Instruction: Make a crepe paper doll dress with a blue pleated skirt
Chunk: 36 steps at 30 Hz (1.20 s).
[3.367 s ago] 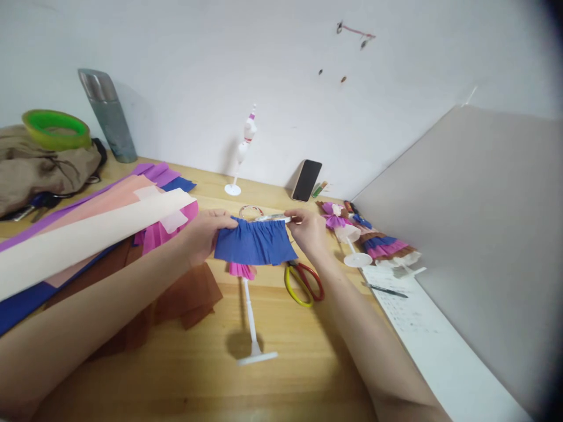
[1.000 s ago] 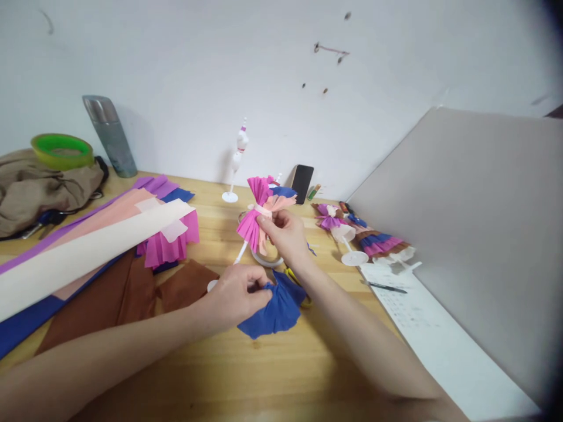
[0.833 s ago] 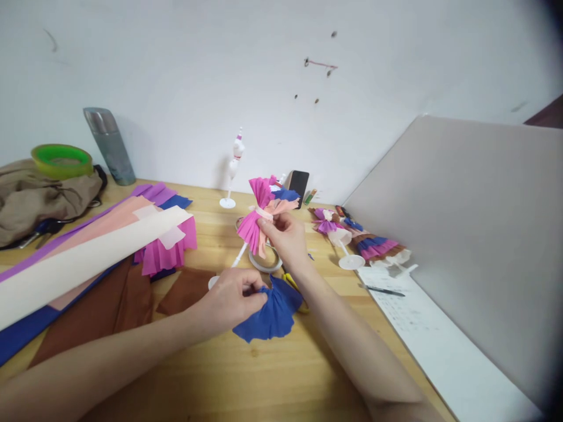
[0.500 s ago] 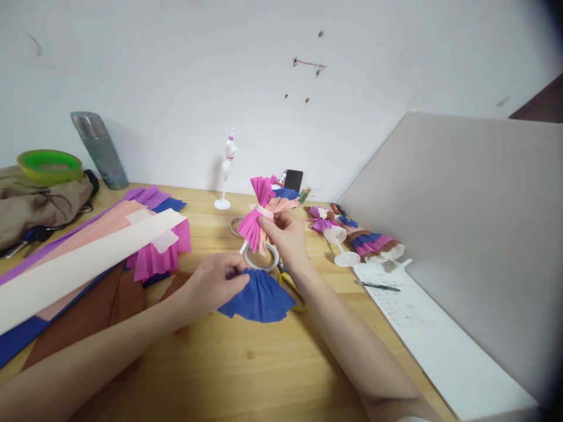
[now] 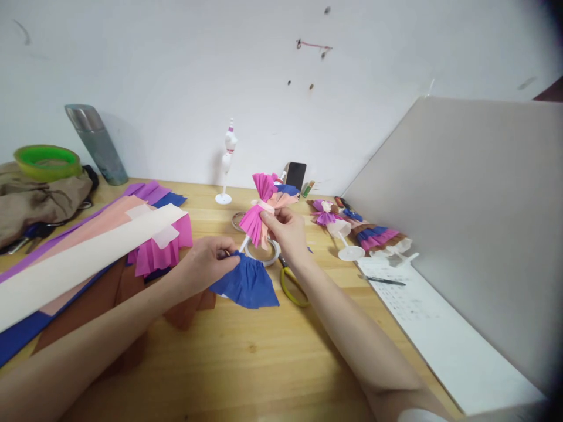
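Blue ruffle (image 5: 248,285): gathered edge pinched in left hand (image 5: 209,264), hem fanned out over the surface (image 5: 264,366)
Pink-and-peach figure (image 5: 258,217): gripped at its waist by right hand (image 5: 288,233), tilted, just beyond the ruffle
Front: wood grain between left forearm (image 5: 118,328) and right forearm (image 5: 345,316)
Right edge: grey partition (image 5: 475,181), paper sheet (image 5: 444,334) and pen (image 5: 385,281) before it
In the way: scissors (image 5: 284,284) beside right forearm, white tape roll (image 5: 274,257) behind ruffle
Left: crepe paper pile (image 5: 88,252), partly hidden by left forearm
Back: 1 undressed mannequin (image 5: 227,153), phone (image 5: 295,176)

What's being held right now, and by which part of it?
Left grip: gathered blue crepe-like piece, by its bunched upper edge. Right grip: pleated pink-and-peach crepe-like outfit on a white stand, near its pale waistband.
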{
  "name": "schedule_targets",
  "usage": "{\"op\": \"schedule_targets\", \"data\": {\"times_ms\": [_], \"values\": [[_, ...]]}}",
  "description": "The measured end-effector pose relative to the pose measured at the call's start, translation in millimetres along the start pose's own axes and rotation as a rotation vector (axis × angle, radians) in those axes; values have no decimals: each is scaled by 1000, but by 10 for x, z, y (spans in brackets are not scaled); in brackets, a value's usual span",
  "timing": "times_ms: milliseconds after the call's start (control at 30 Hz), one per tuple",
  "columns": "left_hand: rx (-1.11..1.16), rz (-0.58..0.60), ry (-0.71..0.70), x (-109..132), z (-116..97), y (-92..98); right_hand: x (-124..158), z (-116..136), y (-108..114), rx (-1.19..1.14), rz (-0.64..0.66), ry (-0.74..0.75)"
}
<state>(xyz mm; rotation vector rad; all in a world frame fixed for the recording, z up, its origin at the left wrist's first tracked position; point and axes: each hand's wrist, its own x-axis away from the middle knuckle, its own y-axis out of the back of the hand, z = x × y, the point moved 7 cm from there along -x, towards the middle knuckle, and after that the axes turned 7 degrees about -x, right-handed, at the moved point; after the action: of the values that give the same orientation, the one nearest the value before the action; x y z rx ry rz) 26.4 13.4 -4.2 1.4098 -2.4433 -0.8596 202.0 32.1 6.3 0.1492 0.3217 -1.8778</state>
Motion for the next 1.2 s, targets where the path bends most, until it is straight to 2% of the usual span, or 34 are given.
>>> {"op": "schedule_targets", "data": {"times_ms": [100,433,700,933,1100,1200], "values": [[-35,14,11,-6,10,-5,11,-8,-13,-16,2,-6],[-102,-45,-63,1,4,47,-8,-57,-14,-65,6,-45],[-200,-54,-139,23,-89,44,2,-56,-4,-56,-16,-38],[-236,-45,-85,19,-73,72,-1,-54,18,-52,-25,-31],[-275,-103,-130,38,-167,156,-17,-43,61,-49,-57,-8],[-261,-53,-169,93,-274,115,-1,-56,56,-47,-80,-1]]}}
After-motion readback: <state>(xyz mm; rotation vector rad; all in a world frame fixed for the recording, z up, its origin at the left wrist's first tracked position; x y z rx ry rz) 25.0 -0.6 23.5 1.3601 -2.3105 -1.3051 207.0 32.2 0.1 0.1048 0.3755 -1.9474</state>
